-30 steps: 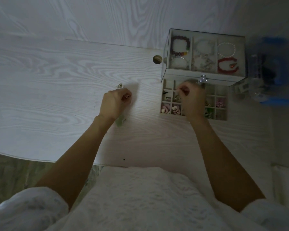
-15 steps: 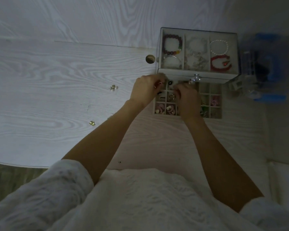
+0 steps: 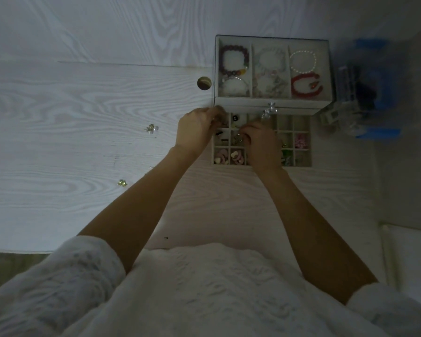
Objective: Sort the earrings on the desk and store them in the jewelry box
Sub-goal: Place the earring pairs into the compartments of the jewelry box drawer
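Here, both hands meet over the pulled-out drawer (image 3: 299,164) of a pale, glass-topped jewelry box (image 3: 326,69) that stands at the far right of the whitish wood-grain desk (image 3: 58,117). The left hand (image 3: 196,131) hovers at the drawer's back left corner with its fingers curled inward over the nearest compartments; whether they pinch anything is too dark and too hidden to tell. The right hand (image 3: 261,144) lies over the middle of the grid, its fingertips drawn together on a small gold-coloured earring (image 3: 237,139) that hangs at the second column of cells. Around the hands the drawer shows little square cells: pink and cream heart-shaped pieces (image 3: 236,158) in the front left ones, a small black round piece (image 3: 235,117) at the back, a pink cluster (image 3: 301,141) to the right. Under the glass lid the top tray holds a dark purple bead bracelet (image 3: 233,59), a thin white pearl bracelet (image 3: 303,60) and a red bracelet (image 3: 306,86). Two loose earrings remain on the desk well left of the box: a clear-and-gold pair (image 3: 152,129) farther back and a small gold one (image 3: 122,182) nearer the person, beside the left forearm. A round cable hole (image 3: 204,83) sits just left of the box, and a blurred blue and clear plastic organizer (image 3: 365,93) stands to its right.
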Demonstrator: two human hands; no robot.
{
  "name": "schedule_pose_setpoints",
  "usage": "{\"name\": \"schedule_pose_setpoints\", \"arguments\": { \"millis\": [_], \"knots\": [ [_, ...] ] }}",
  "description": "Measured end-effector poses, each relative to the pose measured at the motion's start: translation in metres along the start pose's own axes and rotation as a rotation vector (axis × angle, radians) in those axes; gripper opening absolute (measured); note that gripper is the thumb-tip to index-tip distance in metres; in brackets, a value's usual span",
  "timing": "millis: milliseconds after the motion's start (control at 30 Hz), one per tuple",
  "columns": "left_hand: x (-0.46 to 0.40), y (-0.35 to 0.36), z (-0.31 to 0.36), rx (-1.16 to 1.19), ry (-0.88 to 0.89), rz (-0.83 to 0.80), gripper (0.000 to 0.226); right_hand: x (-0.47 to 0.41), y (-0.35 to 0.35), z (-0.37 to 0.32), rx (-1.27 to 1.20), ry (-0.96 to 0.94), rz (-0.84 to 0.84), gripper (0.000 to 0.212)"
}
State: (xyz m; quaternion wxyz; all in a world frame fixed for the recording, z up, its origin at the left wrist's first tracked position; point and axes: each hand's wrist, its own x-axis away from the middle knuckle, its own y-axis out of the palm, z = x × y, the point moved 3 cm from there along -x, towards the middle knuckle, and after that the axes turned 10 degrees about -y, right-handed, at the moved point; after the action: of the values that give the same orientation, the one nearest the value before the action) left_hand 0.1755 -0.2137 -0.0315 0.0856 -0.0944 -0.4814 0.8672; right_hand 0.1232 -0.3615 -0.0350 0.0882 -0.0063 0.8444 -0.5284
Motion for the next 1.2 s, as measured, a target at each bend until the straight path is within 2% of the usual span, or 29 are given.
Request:
{"name": "schedule_pose_setpoints", "arguments": {
  "millis": [133,200,300,367,467,567,667,767,933,1033,1200],
  "knots": [
    [0.01,-0.004,-0.005,0.04,0.091,-0.061,0.02,-0.001,-0.004,-0.002,0.028,0.003,-0.044,0.019],
    [0.023,-0.018,-0.008,0.099,0.072,-0.013,0.024,-0.001,-0.007,-0.008,0.063,-0.004,-0.095,0.023],
    [0.052,-0.049,-0.03,0.168,-0.071,0.109,0.022,0.0,-0.015,-0.033,0.034,-0.069,-0.082,0.024],
    [0.072,-0.068,-0.056,0.156,-0.218,0.136,0.019,-0.001,-0.013,-0.057,-0.04,-0.14,-0.077,0.022],
    [0.104,-0.084,-0.101,0.044,-0.469,0.054,0.023,-0.013,0.008,-0.09,-0.139,-0.259,-0.176,0.024],
    [0.136,-0.094,-0.131,-0.016,-0.642,-0.008,0.032,-0.028,0.047,-0.114,-0.169,-0.361,-0.333,0.032],
    [0.157,-0.096,-0.138,0.026,-0.73,0.018,0.038,-0.043,0.078,-0.126,-0.128,-0.425,-0.39,0.046],
    [0.176,-0.093,-0.145,0.096,-0.797,-0.016,0.047,-0.062,0.098,-0.138,-0.136,-0.44,-0.368,0.046],
    [0.194,-0.08,-0.146,0.07,-0.744,-0.164,0.057,-0.071,0.114,-0.141,0.032,-0.506,-0.408,0.033],
    [0.191,-0.08,-0.142,0.089,-0.73,-0.098,0.053,-0.057,0.115,-0.134,-0.004,-0.539,-0.412,0.028],
    [0.177,-0.085,-0.139,0.127,-0.722,-0.059,0.034,-0.027,0.105,-0.128,-0.068,-0.543,-0.349,0.037]
  ]
}}
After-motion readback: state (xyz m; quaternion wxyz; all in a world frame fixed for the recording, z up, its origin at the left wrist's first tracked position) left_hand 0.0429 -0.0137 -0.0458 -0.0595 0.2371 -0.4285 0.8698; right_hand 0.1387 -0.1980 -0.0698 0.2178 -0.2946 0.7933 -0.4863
